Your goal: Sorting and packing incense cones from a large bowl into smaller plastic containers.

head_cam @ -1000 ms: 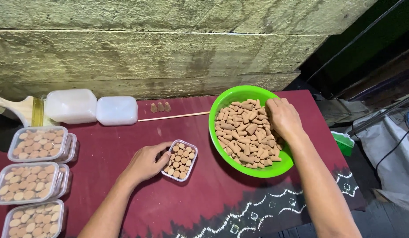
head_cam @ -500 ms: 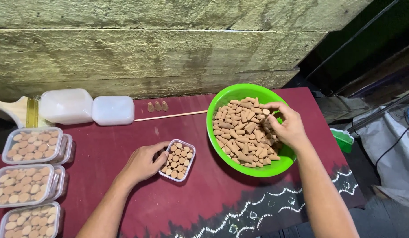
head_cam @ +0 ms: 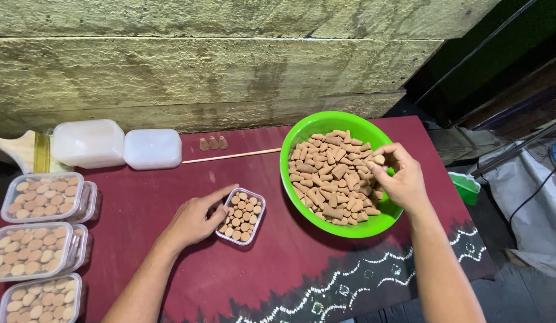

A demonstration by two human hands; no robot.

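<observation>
Cones (head_cam: 335, 173), tan and matte, short with tapered tips, heaping in green bowl (head_cam: 302, 134) at right of table. Bowl round, glossy plastic; near rim partly hiding behind right wrist. Right hand (head_cam: 397, 179) hovering over bowl's right side, fingers curling in, pinching one cone (head_cam: 378, 160) at fingertips; palm side hidden, so not telling whether more are held.

Small tray (head_cam: 242, 215), clear plastic, rectangular with rounded corners, sitting just left of bowl on maroon cloth (head_cam: 170, 197). Holding cones standing upright, only round bases showing; not yet full along one edge. Left hand (head_cam: 197, 218) resting against tray's left side, fingers loosely spread, index finger reaching along far edge, thumb tucked near corner; steadying rather than gripping.

Three filled trays (head_cam: 41, 197) lying at far left, lidded and clear, cones packed flat-side up; lowest one cut off by frame edge, each seeming to sit on another tray beneath, hard to make out. Two white tubs (head_cam: 89, 143) lying near wall, milky plastic, contents not visible. Three loose cones (head_cam: 212, 143) standing beside them, thin wooden stick (head_cam: 230, 157) lying toward bowl. Brush (head_cam: 17, 152) with pale handle cut off at left. Cloth showing white wavy pattern along near edge. Rough concrete wall (head_cam: 218, 66) behind.
</observation>
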